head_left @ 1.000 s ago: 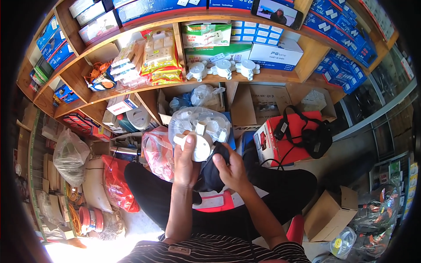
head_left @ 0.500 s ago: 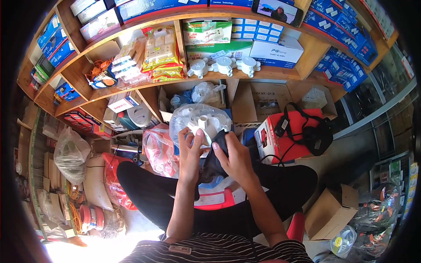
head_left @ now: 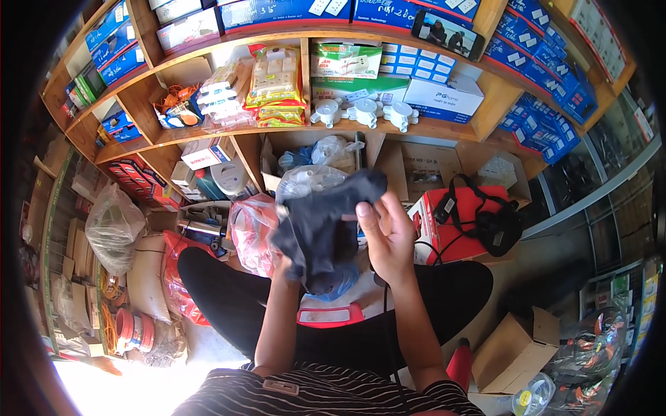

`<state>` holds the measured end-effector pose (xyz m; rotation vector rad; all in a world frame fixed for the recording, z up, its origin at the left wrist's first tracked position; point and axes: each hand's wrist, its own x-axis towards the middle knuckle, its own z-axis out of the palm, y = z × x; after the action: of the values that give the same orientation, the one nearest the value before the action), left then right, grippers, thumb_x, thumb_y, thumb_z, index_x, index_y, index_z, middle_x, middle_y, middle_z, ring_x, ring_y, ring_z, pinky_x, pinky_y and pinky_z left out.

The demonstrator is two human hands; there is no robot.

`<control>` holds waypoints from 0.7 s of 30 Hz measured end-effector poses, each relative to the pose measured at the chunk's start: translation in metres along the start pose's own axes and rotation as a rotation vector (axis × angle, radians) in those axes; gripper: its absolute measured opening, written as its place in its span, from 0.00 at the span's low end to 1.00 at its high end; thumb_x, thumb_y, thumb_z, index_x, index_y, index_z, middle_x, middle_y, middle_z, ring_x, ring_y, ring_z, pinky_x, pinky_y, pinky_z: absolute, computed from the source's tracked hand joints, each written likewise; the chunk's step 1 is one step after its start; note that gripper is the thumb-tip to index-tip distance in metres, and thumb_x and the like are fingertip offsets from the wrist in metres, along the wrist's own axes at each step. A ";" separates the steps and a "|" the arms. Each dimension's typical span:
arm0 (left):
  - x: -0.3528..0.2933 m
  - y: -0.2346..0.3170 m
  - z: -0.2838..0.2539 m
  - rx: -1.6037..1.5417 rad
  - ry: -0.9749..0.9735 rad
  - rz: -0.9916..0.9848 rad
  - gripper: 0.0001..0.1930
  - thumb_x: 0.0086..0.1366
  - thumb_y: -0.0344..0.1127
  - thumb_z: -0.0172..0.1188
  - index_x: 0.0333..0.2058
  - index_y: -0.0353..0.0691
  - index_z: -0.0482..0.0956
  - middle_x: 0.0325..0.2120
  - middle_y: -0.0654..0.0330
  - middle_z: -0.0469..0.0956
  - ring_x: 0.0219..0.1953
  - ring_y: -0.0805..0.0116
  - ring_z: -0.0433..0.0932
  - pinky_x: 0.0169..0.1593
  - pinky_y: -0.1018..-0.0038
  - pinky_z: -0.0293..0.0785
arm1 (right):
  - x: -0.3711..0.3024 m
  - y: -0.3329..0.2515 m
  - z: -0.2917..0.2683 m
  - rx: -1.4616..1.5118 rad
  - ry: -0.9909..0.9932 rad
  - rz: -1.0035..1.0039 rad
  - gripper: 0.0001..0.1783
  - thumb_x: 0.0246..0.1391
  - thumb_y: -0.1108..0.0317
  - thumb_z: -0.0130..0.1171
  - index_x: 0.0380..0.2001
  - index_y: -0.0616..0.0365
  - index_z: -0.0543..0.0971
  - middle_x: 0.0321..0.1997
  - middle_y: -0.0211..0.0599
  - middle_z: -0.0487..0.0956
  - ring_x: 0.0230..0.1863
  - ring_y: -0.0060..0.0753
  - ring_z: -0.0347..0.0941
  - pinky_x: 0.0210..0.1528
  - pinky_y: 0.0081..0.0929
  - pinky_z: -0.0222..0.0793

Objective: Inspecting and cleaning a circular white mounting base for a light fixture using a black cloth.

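Note:
A black cloth [head_left: 322, 222] is raised in front of me, bunched and slightly blurred. My right hand [head_left: 390, 239] pinches its right edge between thumb and fingers. Behind and under the cloth's left side is my left hand [head_left: 283, 270]; only the part near the wrist shows, and its fingers are hidden. Just past the cloth lies a clear plastic bag [head_left: 305, 182] with white plastic pieces inside. The white fitting seen a moment earlier is out of sight. On the shelf beyond stand three round white junction boxes [head_left: 365, 113].
A red-topped box [head_left: 472, 215] with a black strap is at my right, and a pink plastic bag [head_left: 255, 232] at my left. An open cardboard box [head_left: 517, 350] sits at lower right. Wooden shelves [head_left: 229, 132] of boxed goods rise ahead, with a phone [head_left: 447, 35] leaning there.
The black cloth has come up and spread over my left hand, covering the white fitting it held. My right hand has moved slightly right with the cloth. The view has shifted a little.

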<state>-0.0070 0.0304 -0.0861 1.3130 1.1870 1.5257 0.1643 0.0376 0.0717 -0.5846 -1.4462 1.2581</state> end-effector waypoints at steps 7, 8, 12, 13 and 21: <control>-0.009 0.075 0.039 -0.759 0.075 -0.018 0.31 0.69 0.40 0.63 0.67 0.41 0.64 0.61 0.60 0.70 0.62 0.66 0.72 0.66 0.69 0.69 | 0.008 0.019 0.006 -0.732 -0.254 -0.216 0.23 0.57 0.65 0.67 0.50 0.65 0.73 0.46 0.52 0.77 0.49 0.56 0.73 0.50 0.43 0.68; -0.006 0.074 0.034 -0.856 0.049 0.011 0.31 0.69 0.40 0.63 0.66 0.40 0.64 0.60 0.60 0.71 0.60 0.66 0.73 0.65 0.70 0.70 | 0.009 0.019 0.007 -0.765 -0.258 -0.314 0.23 0.56 0.65 0.68 0.50 0.65 0.73 0.47 0.51 0.76 0.49 0.56 0.73 0.51 0.43 0.67; -0.009 0.074 0.009 -0.534 0.148 -0.063 0.29 0.71 0.39 0.59 0.65 0.36 0.63 0.57 0.58 0.72 0.57 0.67 0.74 0.61 0.70 0.73 | 0.004 0.025 0.005 -0.777 -0.257 -0.368 0.24 0.49 0.69 0.71 0.47 0.65 0.73 0.49 0.49 0.75 0.49 0.56 0.72 0.52 0.45 0.67; -0.006 0.090 0.012 -0.884 0.173 -0.148 0.28 0.72 0.39 0.58 0.65 0.35 0.63 0.57 0.58 0.72 0.56 0.67 0.75 0.60 0.70 0.74 | 0.004 0.026 0.004 -0.774 -0.245 -0.343 0.24 0.47 0.71 0.71 0.46 0.65 0.73 0.49 0.49 0.75 0.49 0.57 0.72 0.52 0.46 0.67; -0.011 0.056 -0.011 -0.820 0.111 -0.208 0.18 0.76 0.39 0.51 0.56 0.32 0.73 0.50 0.56 0.80 0.48 0.66 0.82 0.51 0.72 0.81 | 0.000 0.040 -0.009 -0.753 -0.223 -0.241 0.20 0.45 0.73 0.67 0.41 0.66 0.71 0.42 0.55 0.72 0.46 0.63 0.70 0.47 0.48 0.68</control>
<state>-0.0154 0.0042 -0.0352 0.5462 0.6025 1.6730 0.1613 0.0536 0.0339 -0.7430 -2.1207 0.5721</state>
